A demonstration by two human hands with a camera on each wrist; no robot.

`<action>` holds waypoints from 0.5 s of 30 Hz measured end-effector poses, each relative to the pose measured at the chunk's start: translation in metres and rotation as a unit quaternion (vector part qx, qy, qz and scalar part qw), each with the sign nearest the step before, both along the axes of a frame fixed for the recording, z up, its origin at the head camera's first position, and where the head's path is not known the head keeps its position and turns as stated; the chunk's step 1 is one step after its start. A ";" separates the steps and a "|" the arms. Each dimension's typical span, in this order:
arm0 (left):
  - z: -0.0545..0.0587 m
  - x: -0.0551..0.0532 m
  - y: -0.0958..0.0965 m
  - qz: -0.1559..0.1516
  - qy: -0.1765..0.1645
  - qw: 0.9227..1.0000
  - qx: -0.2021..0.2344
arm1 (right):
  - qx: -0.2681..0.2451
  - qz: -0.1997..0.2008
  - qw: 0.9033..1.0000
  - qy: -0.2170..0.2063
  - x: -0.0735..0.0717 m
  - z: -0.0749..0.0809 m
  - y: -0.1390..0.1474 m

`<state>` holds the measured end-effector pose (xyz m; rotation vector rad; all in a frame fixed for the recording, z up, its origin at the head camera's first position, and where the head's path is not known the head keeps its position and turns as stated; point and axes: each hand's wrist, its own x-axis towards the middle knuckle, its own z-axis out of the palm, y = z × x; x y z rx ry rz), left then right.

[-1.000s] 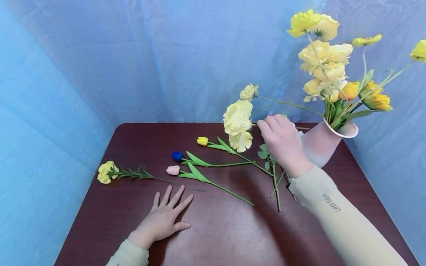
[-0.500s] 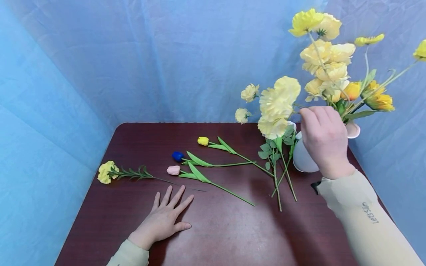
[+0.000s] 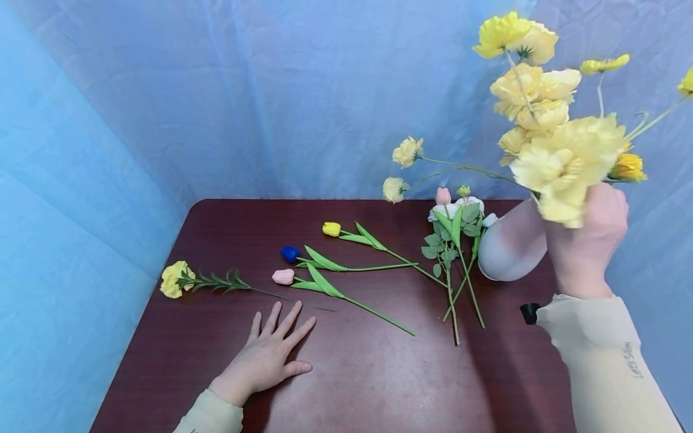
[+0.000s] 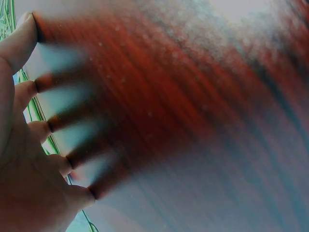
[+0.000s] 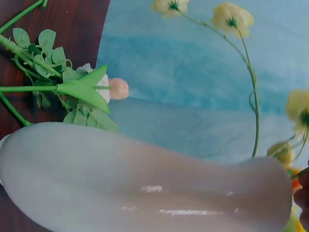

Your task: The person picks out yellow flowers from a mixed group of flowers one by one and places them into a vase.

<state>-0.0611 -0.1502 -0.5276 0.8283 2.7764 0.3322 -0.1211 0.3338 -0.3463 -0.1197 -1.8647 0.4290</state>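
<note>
My right hand (image 3: 587, 249) grips the stem of a large pale yellow ruffled flower (image 3: 568, 162) at the right. The bloom hides the mouth of the white-and-pink vase (image 3: 509, 249) behind it. In the right wrist view, the fingertips (image 5: 302, 203) are right beside the vase's rim. Other yellow flowers (image 3: 533, 90) stand in the vase, some leaning out to the left. My left hand (image 3: 262, 361) rests palm down on the table, fingers spread, just below a thin stem of a yellow carnation (image 3: 174, 279).
Pink, blue and yellow tulips (image 3: 331, 228) lie mid-table. Left of the vase, a pink tulip (image 3: 444, 195), white blooms and leafy stems (image 3: 449, 255) overlap on the brown table (image 3: 368, 379). Blue cloth (image 3: 303, 108) hangs behind and at both sides.
My right hand has moved right with the pale yellow flower, from over the leafy stems to the vase's mouth. My left hand has stayed in place.
</note>
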 end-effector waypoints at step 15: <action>0.001 0.001 -0.001 -0.001 0.000 1.000 0.009 | -0.249 -0.009 0.957 -0.149 0.013 -0.009 0.034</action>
